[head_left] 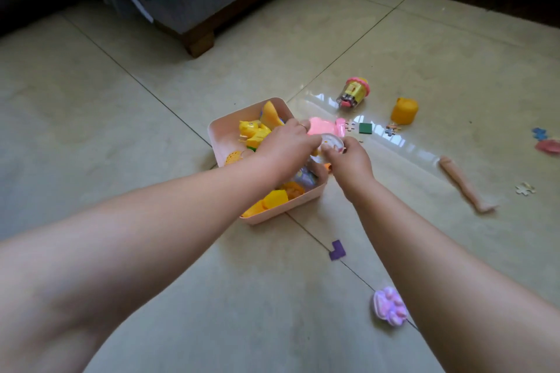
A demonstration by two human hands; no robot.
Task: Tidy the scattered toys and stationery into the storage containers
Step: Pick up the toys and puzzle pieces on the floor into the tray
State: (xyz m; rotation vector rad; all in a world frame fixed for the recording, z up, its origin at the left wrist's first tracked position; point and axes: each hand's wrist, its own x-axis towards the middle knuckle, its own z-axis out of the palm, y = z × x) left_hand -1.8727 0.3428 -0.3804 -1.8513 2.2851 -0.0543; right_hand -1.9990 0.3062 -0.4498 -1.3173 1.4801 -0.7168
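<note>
On the pale tiled floor (121,118), a pink storage bin (218,136) sits on a diagonal, its long axis running from near right to far left, one corner pointing toward the wooden sofa leg (198,42). The bin is crowded with yellow and orange toys, among them a yellow animal figure (253,132). Both hands meet over its far right edge: the left hand (285,145) and the right hand (348,160) have fingers closed together on a small round white toy (331,142), held just above the rim. A bright pink toy (324,127) lies on the floor touching the bin's far side.

Left of the bin the tiles are bare. To the right the floor is cluttered: a pink-capped jar (353,94) lying on its side, an orange cup (404,110), a green square (365,128), puzzle pieces (393,129), and a doll arm (465,183) whose long axis runs from far left to near right. Nearer the person lie a purple block (337,250) and a lilac shell-shaped toy (389,306) beside the right forearm.
</note>
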